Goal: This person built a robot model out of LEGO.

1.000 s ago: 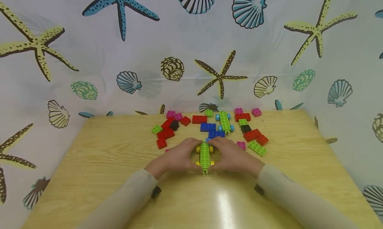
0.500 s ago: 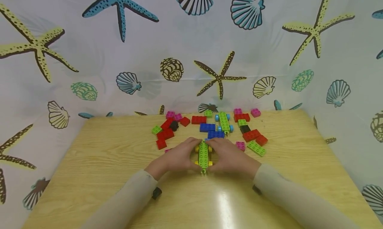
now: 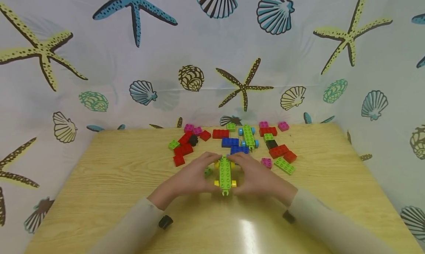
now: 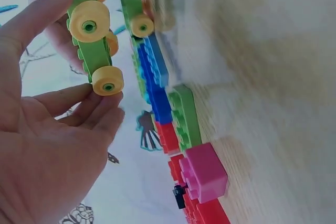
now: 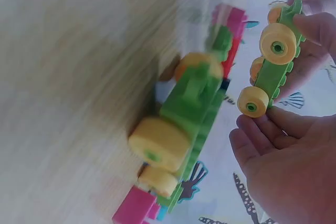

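Between both hands is a green toy-brick wheeled base with yellow wheels, held up off the table. My left hand pinches it by its ends, thumb at the near end and fingers at the far end. On the other side, my right hand grips the same ends in the same way. A second green wheeled base with yellow wheels stands on the table in the right wrist view, blurred; the hands hide it in the head view. A small green brick shows between the left thumb and fingers.
Beyond the hands stands a green wheeled base with blue wheels. Around it lie blue bricks, red bricks, pink bricks and a long green brick. A patterned cloth hangs behind the wooden table.
The held wheeled base has come up slightly and toward me with both hands. A small green brick has come into view inside the left hand's curve.
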`<action>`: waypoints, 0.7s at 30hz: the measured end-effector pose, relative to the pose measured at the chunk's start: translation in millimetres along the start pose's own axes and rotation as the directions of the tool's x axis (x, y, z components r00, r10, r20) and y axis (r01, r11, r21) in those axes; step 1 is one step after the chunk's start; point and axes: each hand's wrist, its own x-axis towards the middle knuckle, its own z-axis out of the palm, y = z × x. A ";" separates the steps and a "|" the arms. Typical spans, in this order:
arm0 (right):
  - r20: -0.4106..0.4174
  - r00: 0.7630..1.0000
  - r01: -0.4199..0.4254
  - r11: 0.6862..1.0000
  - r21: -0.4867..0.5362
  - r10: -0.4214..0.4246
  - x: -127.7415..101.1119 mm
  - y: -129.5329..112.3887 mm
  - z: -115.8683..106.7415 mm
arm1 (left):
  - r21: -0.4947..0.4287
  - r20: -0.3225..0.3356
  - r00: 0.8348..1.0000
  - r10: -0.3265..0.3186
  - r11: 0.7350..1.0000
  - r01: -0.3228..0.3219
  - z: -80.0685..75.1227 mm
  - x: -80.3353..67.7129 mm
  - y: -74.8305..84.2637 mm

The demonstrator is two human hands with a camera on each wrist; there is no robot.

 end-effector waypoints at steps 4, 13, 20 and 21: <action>0.034 0.999 -0.014 0.997 0.081 0.011 -14.1 -6.4 4.6 | -0.042 -0.015 1.000 -0.017 0.999 0.016 7.4 -18.3 3.9; 0.085 0.996 -0.026 0.997 0.076 0.020 -41.3 -16.1 25.5 | -0.058 0.033 0.999 -0.017 0.998 0.019 32.0 -44.7 9.6; 0.101 0.994 -0.035 0.998 0.045 0.030 -51.2 -18.1 33.3 | -0.037 0.076 0.997 -0.031 0.999 0.034 43.4 -46.7 9.4; 0.102 0.994 -0.033 0.998 0.045 0.029 -51.5 -17.5 34.4 | -0.040 0.083 0.996 -0.038 0.998 0.042 44.5 -46.5 9.2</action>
